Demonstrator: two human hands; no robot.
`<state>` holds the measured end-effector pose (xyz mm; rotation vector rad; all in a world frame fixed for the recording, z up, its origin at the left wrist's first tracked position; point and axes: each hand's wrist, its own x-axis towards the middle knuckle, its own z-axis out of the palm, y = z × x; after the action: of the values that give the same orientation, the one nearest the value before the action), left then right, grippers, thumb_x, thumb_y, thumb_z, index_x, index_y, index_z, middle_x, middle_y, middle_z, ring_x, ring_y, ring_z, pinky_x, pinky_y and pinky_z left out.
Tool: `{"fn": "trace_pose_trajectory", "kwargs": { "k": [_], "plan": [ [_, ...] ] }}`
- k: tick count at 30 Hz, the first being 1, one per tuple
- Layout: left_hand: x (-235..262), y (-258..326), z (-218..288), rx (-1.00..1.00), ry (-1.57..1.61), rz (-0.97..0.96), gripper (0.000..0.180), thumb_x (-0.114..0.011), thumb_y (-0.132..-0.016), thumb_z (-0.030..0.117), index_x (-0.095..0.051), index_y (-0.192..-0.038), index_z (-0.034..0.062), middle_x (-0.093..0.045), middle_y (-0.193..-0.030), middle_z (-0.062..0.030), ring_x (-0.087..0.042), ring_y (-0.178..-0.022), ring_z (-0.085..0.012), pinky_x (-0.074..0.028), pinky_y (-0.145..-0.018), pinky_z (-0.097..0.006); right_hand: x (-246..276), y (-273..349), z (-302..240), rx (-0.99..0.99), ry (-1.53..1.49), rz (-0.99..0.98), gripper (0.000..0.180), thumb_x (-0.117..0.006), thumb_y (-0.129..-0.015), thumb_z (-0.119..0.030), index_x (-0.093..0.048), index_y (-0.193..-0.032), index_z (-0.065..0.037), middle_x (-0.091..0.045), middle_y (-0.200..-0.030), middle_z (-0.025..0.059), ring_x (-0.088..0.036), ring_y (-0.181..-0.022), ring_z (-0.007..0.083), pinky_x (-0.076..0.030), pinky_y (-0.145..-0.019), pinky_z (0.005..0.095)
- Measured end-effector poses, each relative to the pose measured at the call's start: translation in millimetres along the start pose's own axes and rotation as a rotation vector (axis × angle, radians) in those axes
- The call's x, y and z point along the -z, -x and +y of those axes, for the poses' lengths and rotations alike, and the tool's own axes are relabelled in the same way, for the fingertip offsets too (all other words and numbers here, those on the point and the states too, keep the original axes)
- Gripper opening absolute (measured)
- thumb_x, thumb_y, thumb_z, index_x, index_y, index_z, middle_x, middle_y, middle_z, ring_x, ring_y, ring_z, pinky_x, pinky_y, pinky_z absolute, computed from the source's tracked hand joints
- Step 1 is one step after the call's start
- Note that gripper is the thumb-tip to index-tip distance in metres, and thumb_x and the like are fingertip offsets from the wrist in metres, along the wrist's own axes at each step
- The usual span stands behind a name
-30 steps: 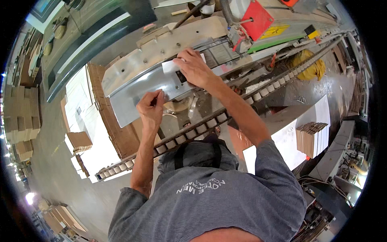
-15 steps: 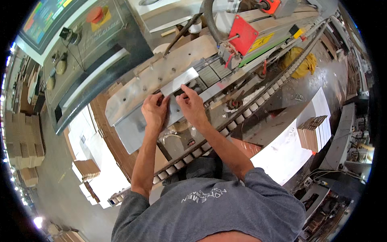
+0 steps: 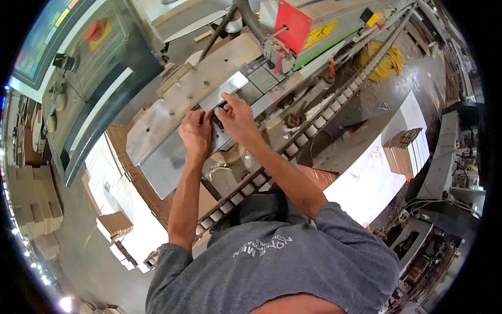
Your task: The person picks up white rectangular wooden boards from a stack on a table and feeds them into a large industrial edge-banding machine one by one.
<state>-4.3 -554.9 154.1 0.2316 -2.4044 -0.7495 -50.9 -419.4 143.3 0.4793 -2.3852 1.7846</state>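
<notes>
White strip: it lies just beyond my fingers, slanting away to the right on the metal bed of the machine; I name it the white strip (image 3: 228,86).
Left hand: my left hand (image 3: 195,135) is curled, thumb and fingers drawn close together at the strip's near end; I cannot tell whether anything is pinched between them.
Right hand: my right hand (image 3: 236,120), just beside the left, is half curled, with the index finger reaching out to the strip's near edge; whether it grips or only touches, I cannot tell.
Weight and feel: I judge the strip light and fairly stiff, with a smooth face that could slide on metal.
Where to hold: I would take it by the long edges or the near end, gently, since a hard pinch might crease or dent it.
Under the left hand: a bare metal plate (image 3: 166,171) spreads out to its left and below, likely slick.
Beyond the right hand: a slatted bed (image 3: 264,78), then a red plate (image 3: 294,23) farther up.
Nearer my body: a roller rail (image 3: 314,130) runs diagonally below both hands.
Left, well apart: a control panel (image 3: 112,63) stands ahead of the left hand.
</notes>
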Motion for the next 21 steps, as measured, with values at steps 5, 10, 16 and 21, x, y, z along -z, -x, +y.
{"fn": "trace_pose_trajectory", "kwargs": {
  "k": [5,10,16,21],
  "plan": [
    [-29,-16,14,-0.059,0.003,-0.013,0.015,-0.075,-0.083,0.018,-0.07,-0.082,0.0041,-0.065,-0.077,-0.0142,-0.063,-0.069,-0.0354,-0.05,-0.063,-0.044,22,-22,15,0.034,0.011,0.037,0.044,-0.072,-0.085,-0.015,-0.062,-0.123,0.004,-0.063,-0.089,0.0133,-0.058,-0.07,0.0194,-0.05,-0.065,0.0325],
    [-66,-33,33,-0.08,-0.073,-0.047,0.015,-0.073,-0.084,0.02,-0.069,-0.08,0.0065,-0.066,-0.08,-0.0139,-0.064,-0.072,-0.0366,-0.051,-0.064,-0.046,48,-44,30,0.09,0.088,0.091,0.044,-0.071,-0.084,-0.015,-0.062,-0.122,0.006,-0.064,-0.093,0.0158,-0.059,-0.075,0.0226,-0.051,-0.068,0.0348],
    [-95,-47,48,-0.093,-0.124,-0.089,0.019,-0.071,-0.084,0.021,-0.065,-0.074,0.0064,-0.065,-0.078,-0.0139,-0.063,-0.071,-0.038,-0.05,-0.063,-0.047,64,-54,48,0.094,0.171,0.07,0.046,-0.07,-0.086,-0.016,-0.059,-0.124,0.007,-0.065,-0.112,0.0244,-0.06,-0.091,0.0323,-0.051,-0.079,0.0397],
    [-116,-68,55,-0.088,0.009,-0.24,0.011,-0.07,-0.079,0.014,-0.068,-0.084,0.0046,-0.065,-0.078,-0.0165,-0.063,-0.07,-0.0357,-0.049,-0.064,-0.042,80,-47,32,0.11,0.191,-0.037,0.049,-0.063,-0.089,-0.016,-0.051,-0.131,0.006,-0.054,-0.13,0.029,-0.05,-0.113,0.0455,-0.039,-0.101,0.0531]
  ]
}}
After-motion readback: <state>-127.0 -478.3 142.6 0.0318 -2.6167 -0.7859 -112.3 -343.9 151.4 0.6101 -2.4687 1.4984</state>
